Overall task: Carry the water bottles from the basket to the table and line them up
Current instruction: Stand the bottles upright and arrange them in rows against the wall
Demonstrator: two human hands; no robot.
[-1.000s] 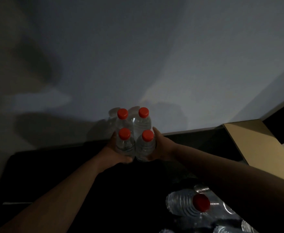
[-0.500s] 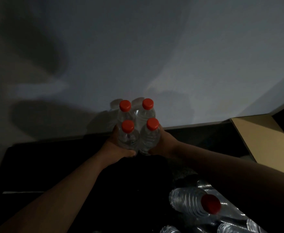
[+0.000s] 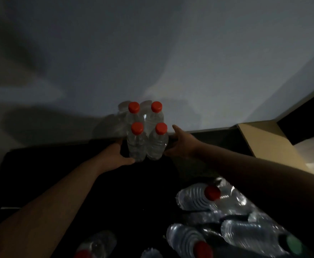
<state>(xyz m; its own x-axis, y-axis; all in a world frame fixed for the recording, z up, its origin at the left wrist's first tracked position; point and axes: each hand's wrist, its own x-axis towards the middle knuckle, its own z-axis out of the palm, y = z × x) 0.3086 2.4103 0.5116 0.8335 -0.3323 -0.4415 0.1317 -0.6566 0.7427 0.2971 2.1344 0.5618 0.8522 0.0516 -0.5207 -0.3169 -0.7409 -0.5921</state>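
Left hand cups the front-left base of four bottles, clear with red caps; right hand is spread just beside them. They stand upright, clustered at the black table's far edge against the wall, bare tabletop leftward, cardboard box rightward

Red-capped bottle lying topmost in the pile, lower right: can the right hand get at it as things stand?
Probably yes. The right hand is open and empty beside the upright bottles, and the lying bottle sits uncovered atop the pile, nearer the person; drawing the arm back should reach it.
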